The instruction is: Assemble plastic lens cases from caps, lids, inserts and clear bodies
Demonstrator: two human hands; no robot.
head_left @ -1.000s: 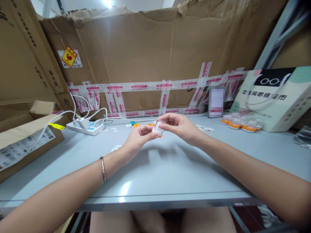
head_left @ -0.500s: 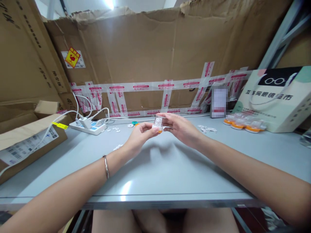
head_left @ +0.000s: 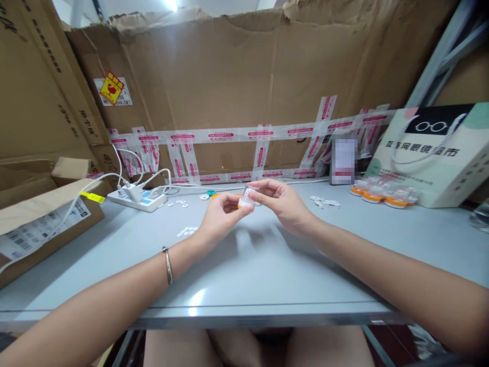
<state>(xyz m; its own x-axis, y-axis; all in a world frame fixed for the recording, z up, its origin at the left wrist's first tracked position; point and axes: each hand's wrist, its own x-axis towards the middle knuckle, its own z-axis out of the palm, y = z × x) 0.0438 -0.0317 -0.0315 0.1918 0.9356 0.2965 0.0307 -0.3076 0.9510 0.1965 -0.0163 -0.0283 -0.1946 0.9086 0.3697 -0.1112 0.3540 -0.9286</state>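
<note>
Between my hands, above the table [head_left: 244,275], is a small clear plastic container [head_left: 247,198] with white parts inside and an orange and white base. My left hand [head_left: 221,216] pinches it low down, at the base. The thumb and fingers of my right hand [head_left: 284,204] close on its upper part from the right. The container tilts slightly to the right at its top. Behind my left hand lie a green ring [head_left: 210,193], a white disc [head_left: 204,197] and a partly hidden orange piece [head_left: 215,196].
Small white discs [head_left: 187,232] lie left of my hands, more near the power strip [head_left: 143,201]. White pieces [head_left: 324,202] lie at right. Several orange-based clear containers [head_left: 395,196] stand by a paper bag [head_left: 428,158]. A phone [head_left: 343,160] leans at the back; an opened carton [head_left: 49,229] stands left.
My right thumb has come round to the front of the container, and the right fingers now close on its top. The container has gone from upright to slightly tilted.
</note>
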